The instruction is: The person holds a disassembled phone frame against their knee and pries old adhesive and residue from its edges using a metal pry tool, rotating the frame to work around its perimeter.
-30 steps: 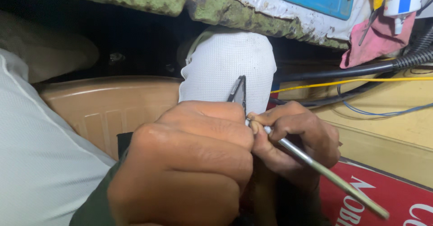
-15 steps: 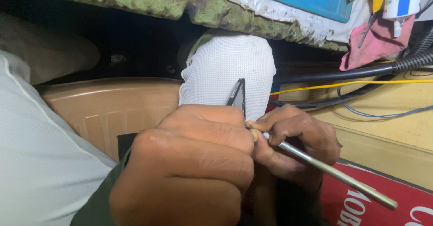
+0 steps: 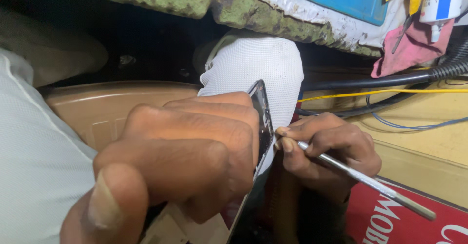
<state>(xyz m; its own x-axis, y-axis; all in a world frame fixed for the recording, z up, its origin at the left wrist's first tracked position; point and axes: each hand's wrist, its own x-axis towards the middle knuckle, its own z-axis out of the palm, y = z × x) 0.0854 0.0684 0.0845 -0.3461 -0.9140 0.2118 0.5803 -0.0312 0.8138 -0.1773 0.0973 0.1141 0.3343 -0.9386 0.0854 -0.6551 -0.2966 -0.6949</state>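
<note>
My left hand fills the middle of the head view, fingers wrapped around a thin dark phone-like slab held on edge. My right hand sits just right of it, pinching a slim metal tool whose tip touches the slab's edge. The tool's shaft runs down to the right. Behind both hands stands a white mesh shoe, toe toward me.
A tan plastic tray lies at left, my white sleeve in front of it. A red printed board is at lower right, a yellow surface with black, yellow and blue cables beyond. A mossy slab overhangs the top.
My left hand has come closer to the camera and turned, so the slab's edge shows more. The tool's tip has shifted along that edge, shaft still slanting down right.
</note>
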